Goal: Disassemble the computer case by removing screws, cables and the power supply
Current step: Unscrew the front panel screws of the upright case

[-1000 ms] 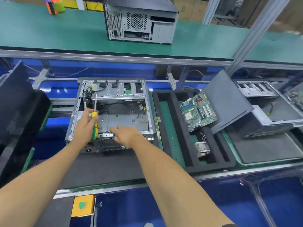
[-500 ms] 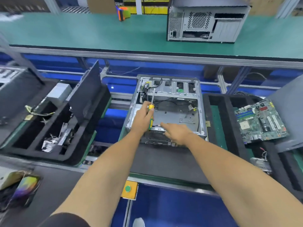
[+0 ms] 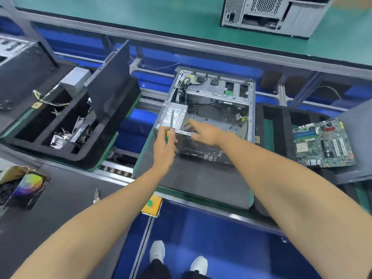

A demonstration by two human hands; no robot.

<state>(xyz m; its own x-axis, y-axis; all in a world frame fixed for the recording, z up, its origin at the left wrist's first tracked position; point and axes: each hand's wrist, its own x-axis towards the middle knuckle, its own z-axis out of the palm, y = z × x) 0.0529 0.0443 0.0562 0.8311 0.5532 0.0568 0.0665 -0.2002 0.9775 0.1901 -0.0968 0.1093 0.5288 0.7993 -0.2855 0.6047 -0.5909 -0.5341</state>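
The power supply (image 3: 174, 117) sits in the near-left corner of the open computer case (image 3: 211, 115), which lies on the dark mat on the bench (image 3: 201, 184) in front of you. Your left hand (image 3: 164, 146) holds the screwdriver (image 3: 171, 123) in a closed grip, shaft lying up across the supply's label. Your right hand (image 3: 203, 132) reaches over the case's near rim, fingers relaxed and holding nothing. The yellow and black cables (image 3: 184, 85) at the far-left corner look still attached (hard to be sure), so pulling the supply now risks snagging them. That loose shaft could scrape the label, or slip inside.
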